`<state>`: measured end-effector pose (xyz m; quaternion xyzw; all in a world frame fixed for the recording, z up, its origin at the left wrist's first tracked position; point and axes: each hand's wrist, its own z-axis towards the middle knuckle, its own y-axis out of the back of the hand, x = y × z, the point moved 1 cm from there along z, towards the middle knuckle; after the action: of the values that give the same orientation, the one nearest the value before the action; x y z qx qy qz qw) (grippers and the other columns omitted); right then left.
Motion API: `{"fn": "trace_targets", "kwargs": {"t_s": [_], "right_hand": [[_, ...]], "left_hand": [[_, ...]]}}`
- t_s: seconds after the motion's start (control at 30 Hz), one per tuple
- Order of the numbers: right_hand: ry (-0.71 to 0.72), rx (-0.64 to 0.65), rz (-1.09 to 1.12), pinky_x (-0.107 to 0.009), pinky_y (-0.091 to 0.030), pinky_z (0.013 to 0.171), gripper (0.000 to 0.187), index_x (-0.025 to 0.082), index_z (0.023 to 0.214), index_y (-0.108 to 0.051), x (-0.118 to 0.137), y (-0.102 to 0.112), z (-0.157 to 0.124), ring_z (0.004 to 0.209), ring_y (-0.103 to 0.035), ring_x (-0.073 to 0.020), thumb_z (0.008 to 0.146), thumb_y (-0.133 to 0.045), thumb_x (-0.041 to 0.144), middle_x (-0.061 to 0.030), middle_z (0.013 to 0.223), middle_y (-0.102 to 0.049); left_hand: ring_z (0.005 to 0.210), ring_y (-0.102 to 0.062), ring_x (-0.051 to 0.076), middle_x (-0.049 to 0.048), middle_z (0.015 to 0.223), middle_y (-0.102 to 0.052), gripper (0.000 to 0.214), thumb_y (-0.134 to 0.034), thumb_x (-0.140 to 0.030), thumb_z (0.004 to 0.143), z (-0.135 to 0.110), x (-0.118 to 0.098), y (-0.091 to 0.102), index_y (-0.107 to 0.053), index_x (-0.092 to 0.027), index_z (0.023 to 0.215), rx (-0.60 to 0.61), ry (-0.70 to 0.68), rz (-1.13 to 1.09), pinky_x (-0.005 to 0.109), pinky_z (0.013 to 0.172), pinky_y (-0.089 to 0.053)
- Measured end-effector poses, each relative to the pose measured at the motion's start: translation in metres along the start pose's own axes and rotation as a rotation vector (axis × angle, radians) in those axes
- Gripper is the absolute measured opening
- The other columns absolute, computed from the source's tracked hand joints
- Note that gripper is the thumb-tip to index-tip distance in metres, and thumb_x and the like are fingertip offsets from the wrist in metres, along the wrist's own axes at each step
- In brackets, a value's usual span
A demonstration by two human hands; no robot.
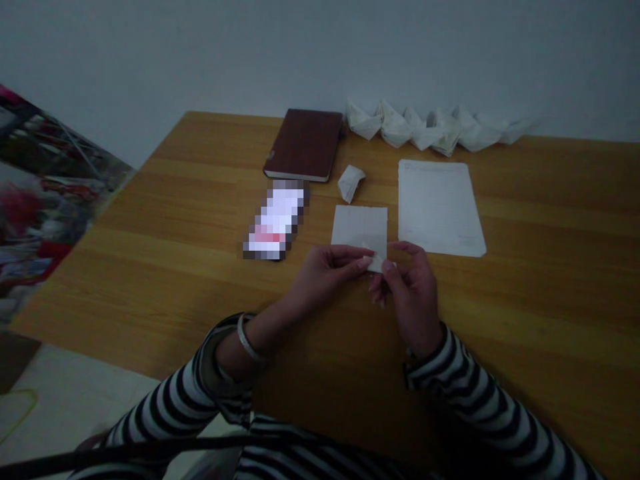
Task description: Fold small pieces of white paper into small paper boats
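A small folded piece of white paper (pixel 376 264) is pinched between my two hands above the table. My left hand (pixel 333 268) grips its left side between thumb and fingers. On the right side, the thumb and fingertips of my right hand (pixel 413 287) hold it, and they partly hide it. Just behind my hands lies a square sheet of lined paper (pixel 357 223). Beyond that sheet sits a small folded paper piece (pixel 351 183). To the right lies a stack of lined paper (pixel 440 207).
A row of several folded paper boats (pixel 415 128) stands along the wall. At the back is a brown notebook (pixel 306 143), with a blurred phone (pixel 277 220) in front of it. The wooden table (pixel 165 220) ends at the left, beside cluttered items (pixel 30 213).
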<state>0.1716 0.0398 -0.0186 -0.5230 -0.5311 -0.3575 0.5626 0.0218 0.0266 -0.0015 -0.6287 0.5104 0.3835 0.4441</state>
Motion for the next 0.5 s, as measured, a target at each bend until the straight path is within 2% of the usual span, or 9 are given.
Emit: {"fn": "trace_targets", "kwargs": {"t_s": [0.07, 0.13, 0.3, 0.5], "right_hand": [[-0.003, 0.001, 0.014, -0.017, -0.042, 0.037, 0.025, 0.024, 0.110, -0.044, -0.0009, 0.0010, 0.0013, 0.040, -0.055, -0.0094, 0.091, -0.058, 0.029, 0.0089, 0.055, -0.063], [-0.003, 0.013, 0.023, -0.018, -0.041, 0.037, 0.023, 0.024, 0.110, -0.045, -0.0010, 0.0009, 0.0016, 0.039, -0.054, -0.0093, 0.092, -0.057, 0.031, 0.0079, 0.057, -0.064], [0.034, 0.020, -0.016, -0.018, -0.040, 0.037, 0.021, 0.025, 0.111, -0.045, 0.0017, -0.0028, -0.0028, 0.039, -0.051, -0.0090, 0.094, -0.054, 0.032, 0.0085, 0.056, -0.060], [0.032, 0.024, -0.092, -0.018, -0.038, 0.037, 0.022, 0.026, 0.114, -0.046, 0.0017, -0.0053, -0.0076, 0.037, -0.045, -0.0079, 0.094, -0.053, 0.033, 0.0094, 0.054, -0.055]], "left_hand": [[0.079, -0.073, 0.017, 0.0065, 0.088, -0.079, 0.034, -0.083, -0.024, 0.068, 0.0000, 0.0006, 0.0000, -0.075, -0.014, 0.099, 0.050, -0.029, 0.005, 0.029, 0.078, -0.057], [0.076, -0.072, 0.017, 0.0069, 0.085, -0.078, 0.035, -0.084, -0.023, 0.068, -0.0004, 0.0025, -0.0012, -0.074, -0.013, 0.100, 0.044, -0.052, 0.008, 0.029, 0.075, -0.057], [0.064, -0.069, 0.016, 0.0078, 0.076, -0.077, 0.035, -0.078, -0.032, 0.076, -0.0024, 0.0064, -0.0056, -0.073, -0.011, 0.104, -0.017, -0.024, -0.015, 0.028, 0.065, -0.055], [0.060, -0.069, 0.014, 0.0045, 0.069, -0.076, 0.060, -0.083, -0.028, 0.070, -0.0046, 0.0023, -0.0058, -0.063, -0.014, 0.125, -0.138, 0.019, -0.013, 0.025, 0.064, -0.054]]}}
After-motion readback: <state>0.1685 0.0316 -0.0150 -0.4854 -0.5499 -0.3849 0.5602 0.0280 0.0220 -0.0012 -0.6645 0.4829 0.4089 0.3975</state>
